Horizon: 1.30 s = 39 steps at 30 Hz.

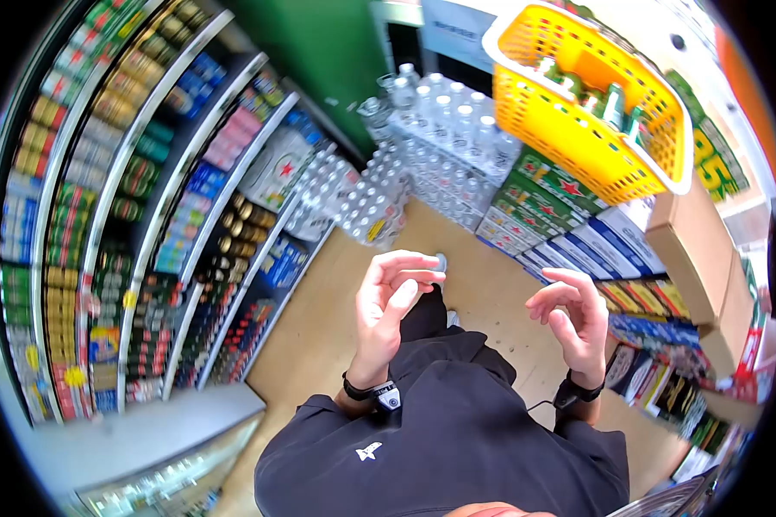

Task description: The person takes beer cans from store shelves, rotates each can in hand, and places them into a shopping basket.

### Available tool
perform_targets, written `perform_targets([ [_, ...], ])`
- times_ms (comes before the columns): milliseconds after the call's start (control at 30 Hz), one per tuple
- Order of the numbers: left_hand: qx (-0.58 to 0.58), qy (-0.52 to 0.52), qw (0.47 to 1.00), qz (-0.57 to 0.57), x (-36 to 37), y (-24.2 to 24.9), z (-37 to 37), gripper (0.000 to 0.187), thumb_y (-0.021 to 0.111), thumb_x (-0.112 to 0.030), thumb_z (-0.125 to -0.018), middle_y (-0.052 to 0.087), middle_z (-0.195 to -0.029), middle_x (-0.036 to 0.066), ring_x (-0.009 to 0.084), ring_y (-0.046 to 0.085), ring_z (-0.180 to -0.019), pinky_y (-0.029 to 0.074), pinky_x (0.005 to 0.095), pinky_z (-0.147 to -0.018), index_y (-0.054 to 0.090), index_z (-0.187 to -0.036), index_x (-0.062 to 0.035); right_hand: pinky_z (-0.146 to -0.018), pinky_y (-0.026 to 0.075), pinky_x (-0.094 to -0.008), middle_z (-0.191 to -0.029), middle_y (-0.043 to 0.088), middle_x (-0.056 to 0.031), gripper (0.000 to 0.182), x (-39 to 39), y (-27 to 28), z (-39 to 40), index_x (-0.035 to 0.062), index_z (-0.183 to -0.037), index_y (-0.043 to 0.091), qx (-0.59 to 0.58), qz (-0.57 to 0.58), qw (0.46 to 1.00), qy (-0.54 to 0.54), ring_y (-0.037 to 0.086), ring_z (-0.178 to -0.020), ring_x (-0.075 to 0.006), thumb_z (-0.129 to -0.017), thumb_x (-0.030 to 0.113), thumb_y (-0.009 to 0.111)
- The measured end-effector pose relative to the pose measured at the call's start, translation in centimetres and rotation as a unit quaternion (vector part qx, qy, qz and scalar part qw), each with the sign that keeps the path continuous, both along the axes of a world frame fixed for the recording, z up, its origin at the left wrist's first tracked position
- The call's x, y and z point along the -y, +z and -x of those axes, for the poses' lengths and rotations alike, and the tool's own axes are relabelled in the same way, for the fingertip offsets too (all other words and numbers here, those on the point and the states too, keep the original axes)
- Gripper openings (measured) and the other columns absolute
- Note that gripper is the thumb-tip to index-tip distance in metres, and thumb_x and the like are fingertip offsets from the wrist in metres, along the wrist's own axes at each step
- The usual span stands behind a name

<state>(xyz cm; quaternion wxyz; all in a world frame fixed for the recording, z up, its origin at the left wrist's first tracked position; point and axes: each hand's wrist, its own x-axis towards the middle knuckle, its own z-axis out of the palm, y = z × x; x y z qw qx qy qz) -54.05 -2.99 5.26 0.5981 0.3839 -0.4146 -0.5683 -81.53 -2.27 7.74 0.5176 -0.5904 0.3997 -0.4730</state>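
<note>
My left hand (386,308) is raised in front of my body over the floor, its fingers curved and the thumb apart from them. Nothing shows in its grasp. My right hand (576,319) hangs in the air at the right, fingers loosely bent and spread from the thumb, also holding nothing. It is nearest to the stacked drink cartons (595,246). Above and beyond it, a yellow basket (539,112) with several green bottles (613,105) rests on top of the stack. Both wrists carry dark straps.
A drinks shelf (159,215) filled with cans lines the left side. Shrink-wrapped water bottles (375,202) stand on the floor ahead, with more bottle packs (453,142) stacked behind. An opened cardboard box (698,250) is at the right. Wooden-toned floor (319,319) shows between.
</note>
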Motion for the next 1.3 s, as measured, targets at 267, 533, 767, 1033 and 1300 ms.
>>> perform_targets([
  [267, 0.072, 0.139, 0.988, 0.002, -6.9, -0.3, -6.8, 0.030, 0.057, -0.013, -0.100, 0.064, -0.127, 0.014, 0.0209, 0.065, -0.113, 0.048, 0.0340, -0.097, 0.056, -0.127, -0.0005, -0.083, 0.053, -0.0298, -0.106, 0.069, -0.0145, 0.052, 1.0, -1.1, -9.5, -0.0050, -0.139, 0.048, -0.032, -0.001, 0.989, 0.146, 0.067, -0.085, -0.0157, -0.089, 0.001, 0.061],
  [533, 0.078, 0.288, 0.954, -0.024, -14.5, -1.4, -18.8, 0.027, 0.057, -0.008, -0.101, 0.062, -0.131, 0.010, 0.0188, 0.062, -0.116, 0.046, 0.0323, -0.100, 0.057, -0.127, -0.0025, -0.082, 0.053, -0.0286, -0.107, 0.068, -0.0142, 0.050, 1.4, -0.3, -25.2, -0.0054, -0.138, 0.048, -0.052, -0.018, 0.951, 0.304, 0.066, -0.086, -0.0147, -0.089, -0.003, 0.059],
  [767, 0.088, 0.418, 0.904, -0.027, -21.0, -1.6, -30.7, 0.025, 0.057, -0.008, -0.101, 0.062, -0.131, 0.010, 0.0175, 0.062, -0.115, 0.046, 0.0320, -0.098, 0.058, -0.125, -0.0032, -0.082, 0.053, -0.0272, -0.106, 0.070, -0.0132, 0.047, -1.1, 0.3, -41.3, -0.0044, -0.137, 0.050, -0.072, 0.018, 0.915, 0.397, 0.068, -0.088, -0.0146, -0.091, 0.000, 0.061],
  [1033, 0.086, 0.446, 0.890, -0.038, -24.5, -1.4, -39.8, 0.025, 0.057, -0.006, -0.101, 0.061, -0.132, 0.010, 0.0196, 0.064, -0.115, 0.047, 0.0325, -0.098, 0.058, -0.126, -0.0018, -0.078, 0.052, -0.0259, -0.107, 0.071, -0.0118, 0.042, -4.0, 0.0, -52.3, -0.0026, -0.135, 0.051, -0.085, 0.014, 0.884, 0.460, 0.068, -0.087, -0.0132, -0.095, 0.006, 0.061],
  [1300, 0.059, 0.427, 0.902, -0.020, -23.4, -2.6, -44.9, 0.037, 0.059, -0.011, -0.103, 0.059, -0.141, 0.009, 0.0211, 0.062, -0.124, 0.046, 0.0328, -0.103, 0.054, -0.138, -0.0032, -0.081, 0.054, -0.0278, -0.106, 0.072, -0.0128, 0.043, -3.2, -1.0, -57.2, -0.0004, -0.138, 0.049, -0.117, -0.038, 0.887, 0.445, 0.069, -0.087, -0.0146, -0.097, 0.007, 0.061],
])
